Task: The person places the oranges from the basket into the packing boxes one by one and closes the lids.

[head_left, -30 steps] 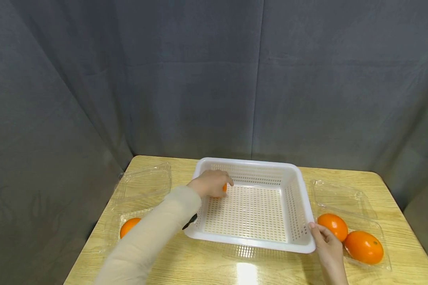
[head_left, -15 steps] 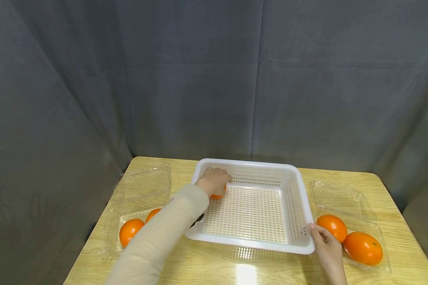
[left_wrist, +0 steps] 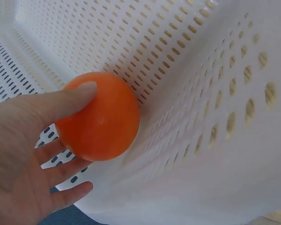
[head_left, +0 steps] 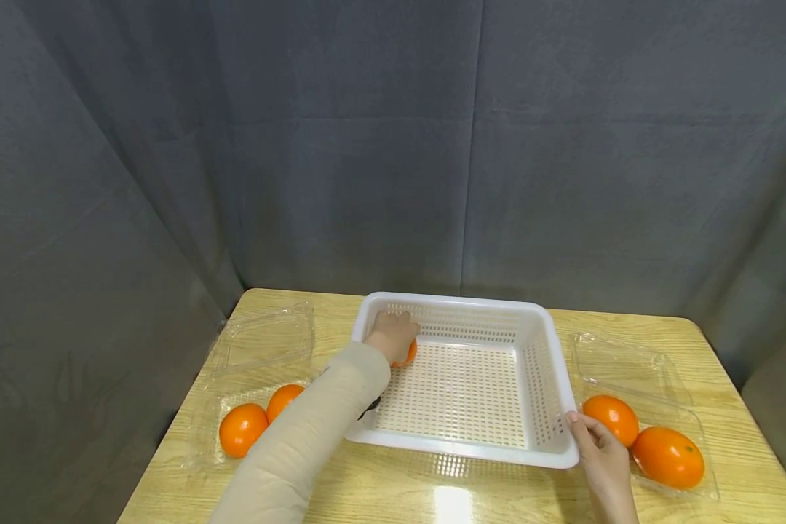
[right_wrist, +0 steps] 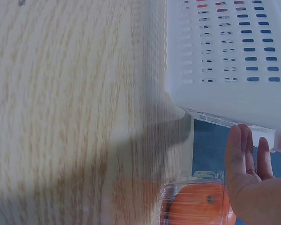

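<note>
My left hand (head_left: 393,336) reaches into the far left corner of the white perforated basket (head_left: 461,453). It holds an orange (left_wrist: 105,119); the thumb lies over the top and the other fingers come round the far side, partly hidden. The orange sits low, by the basket's wall and floor. At the basket's near right corner my right hand (head_left: 604,458) grips the rim, thumb on top and fingers underneath. In the right wrist view, the fingers of the right hand (right_wrist: 253,173) lie against the basket's outer side.
An opened clear plastic box on the left (head_left: 262,342) holds two oranges (head_left: 243,429). Another opened clear box on the right (head_left: 629,364) holds two more oranges (head_left: 668,457), close to my right hand. All stand on a wooden table (head_left: 380,495) before a grey curtain (head_left: 367,182).
My left hand has shifted slightly within the basket's corner, and its sleeve has moved right, uncovering more of the oranges on the left. The right hand stays at the rim.
</note>
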Available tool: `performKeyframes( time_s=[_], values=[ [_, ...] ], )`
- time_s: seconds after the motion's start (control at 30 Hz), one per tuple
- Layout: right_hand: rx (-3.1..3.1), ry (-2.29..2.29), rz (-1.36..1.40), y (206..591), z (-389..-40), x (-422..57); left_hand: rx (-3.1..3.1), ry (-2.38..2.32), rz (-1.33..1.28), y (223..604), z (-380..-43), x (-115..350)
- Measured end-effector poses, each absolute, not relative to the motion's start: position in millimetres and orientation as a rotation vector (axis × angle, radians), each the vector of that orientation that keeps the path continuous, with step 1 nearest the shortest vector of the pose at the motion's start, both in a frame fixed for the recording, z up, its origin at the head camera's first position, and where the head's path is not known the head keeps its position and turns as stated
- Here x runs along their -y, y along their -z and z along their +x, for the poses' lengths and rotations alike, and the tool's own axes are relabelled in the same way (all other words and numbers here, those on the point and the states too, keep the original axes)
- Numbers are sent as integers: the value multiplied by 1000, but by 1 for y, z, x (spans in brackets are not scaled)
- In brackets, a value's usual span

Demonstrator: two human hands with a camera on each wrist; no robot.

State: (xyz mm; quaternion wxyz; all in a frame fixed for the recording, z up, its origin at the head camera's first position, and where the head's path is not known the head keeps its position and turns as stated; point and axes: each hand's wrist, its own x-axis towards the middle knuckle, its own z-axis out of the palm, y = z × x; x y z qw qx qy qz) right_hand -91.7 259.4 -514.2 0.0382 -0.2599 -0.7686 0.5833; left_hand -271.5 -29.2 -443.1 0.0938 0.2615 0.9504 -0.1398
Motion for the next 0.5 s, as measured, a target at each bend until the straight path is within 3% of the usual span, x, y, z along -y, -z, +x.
performKeyframes(
  time_s=[0.5],
  values=[
    [2335,-1821,-812,516,-92,-259,-2823,488,756,455,-276,29]
  ],
)
